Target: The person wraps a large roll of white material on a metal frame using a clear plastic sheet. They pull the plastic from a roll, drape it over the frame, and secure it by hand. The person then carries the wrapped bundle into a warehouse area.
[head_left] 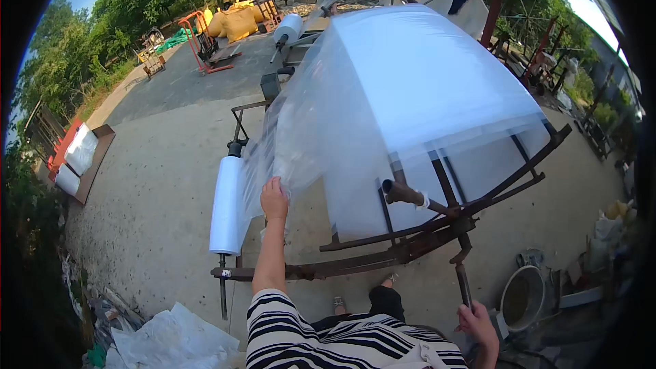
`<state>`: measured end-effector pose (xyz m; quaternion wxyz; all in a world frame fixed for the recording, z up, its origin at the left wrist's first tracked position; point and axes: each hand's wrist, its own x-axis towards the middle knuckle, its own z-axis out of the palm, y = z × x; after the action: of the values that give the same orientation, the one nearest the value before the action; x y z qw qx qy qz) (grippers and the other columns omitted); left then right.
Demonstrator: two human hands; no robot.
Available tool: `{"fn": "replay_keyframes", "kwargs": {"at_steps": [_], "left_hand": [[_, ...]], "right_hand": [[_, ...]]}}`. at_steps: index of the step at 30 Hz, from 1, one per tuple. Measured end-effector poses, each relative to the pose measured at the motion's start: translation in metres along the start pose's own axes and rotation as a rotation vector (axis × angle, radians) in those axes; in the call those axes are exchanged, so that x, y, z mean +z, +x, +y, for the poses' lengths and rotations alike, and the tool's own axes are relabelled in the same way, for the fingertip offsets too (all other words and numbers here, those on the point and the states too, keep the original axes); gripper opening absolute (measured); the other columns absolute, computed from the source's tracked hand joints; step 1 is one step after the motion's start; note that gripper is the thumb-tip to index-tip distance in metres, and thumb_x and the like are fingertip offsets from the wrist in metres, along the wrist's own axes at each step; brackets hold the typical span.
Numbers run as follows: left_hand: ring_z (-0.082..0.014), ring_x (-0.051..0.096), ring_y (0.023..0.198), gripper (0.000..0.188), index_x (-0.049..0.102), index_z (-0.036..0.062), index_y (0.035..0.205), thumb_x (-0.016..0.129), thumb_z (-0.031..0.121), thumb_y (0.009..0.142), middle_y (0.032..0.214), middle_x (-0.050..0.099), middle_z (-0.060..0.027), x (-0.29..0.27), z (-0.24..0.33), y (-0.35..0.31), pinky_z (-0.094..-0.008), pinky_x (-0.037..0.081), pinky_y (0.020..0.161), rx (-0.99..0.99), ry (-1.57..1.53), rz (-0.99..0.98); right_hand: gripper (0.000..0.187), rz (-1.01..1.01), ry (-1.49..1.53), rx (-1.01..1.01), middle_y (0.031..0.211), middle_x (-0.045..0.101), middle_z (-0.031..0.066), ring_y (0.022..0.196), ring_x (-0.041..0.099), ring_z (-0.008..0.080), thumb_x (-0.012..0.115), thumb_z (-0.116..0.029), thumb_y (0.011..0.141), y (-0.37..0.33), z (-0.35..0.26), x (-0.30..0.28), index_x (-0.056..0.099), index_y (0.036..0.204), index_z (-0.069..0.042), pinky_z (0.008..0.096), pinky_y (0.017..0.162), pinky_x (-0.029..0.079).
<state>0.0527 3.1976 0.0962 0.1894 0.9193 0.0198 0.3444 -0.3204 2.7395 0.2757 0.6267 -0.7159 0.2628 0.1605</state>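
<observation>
Clear plastic film (pixel 417 89) stretched over rusty metal frame (pixel 437 225), long axis running away from the person, sagging toward a white roll (pixel 227 205) standing near-upright at frame's left. Left hand (pixel 274 198) closed, pinching the film's near edge. Right hand (pixel 478 322) closed around dark crank handle (pixel 463 285), pointing up.

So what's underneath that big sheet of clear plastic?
Under the plastic sheet a rusty metal frame shows through, with dark bars and a pipe end. Farther up, the film turns milky and hides the frame's top.
</observation>
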Motion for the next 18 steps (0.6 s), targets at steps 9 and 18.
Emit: {"fn": "replay_keyframes", "kwargs": {"at_steps": [9,18], "left_hand": [[-0.0276,0.054,0.098,0.029,0.056,0.0085,0.102,0.055,0.003,0.074,0.105,0.058,-0.0079,-0.004,0.005,0.002,-0.0373,0.045,0.081,0.023,0.032,-0.033],[-0.0284,0.054,0.097,0.036,0.054,0.0099,0.105,0.058,0.001,0.07,0.106,0.057,-0.0075,-0.002,0.0,0.002,-0.0368,0.045,0.083,0.038,0.063,-0.056]], "right_hand": [[0.021,1.075,-1.098,-0.259,0.078,0.059,0.0204,0.073,0.057,0.0396,0.054,-0.019,0.087,0.067,0.013,-0.171,0.051,0.095,0.0,0.0453,0.061,0.043],[0.032,0.77,-1.003,0.083,0.09,0.062,0.0219,0.083,0.059,0.0418,0.051,-0.031,0.088,0.213,0.183,-0.198,0.047,0.101,-0.002,0.0486,0.069,0.046]]}}
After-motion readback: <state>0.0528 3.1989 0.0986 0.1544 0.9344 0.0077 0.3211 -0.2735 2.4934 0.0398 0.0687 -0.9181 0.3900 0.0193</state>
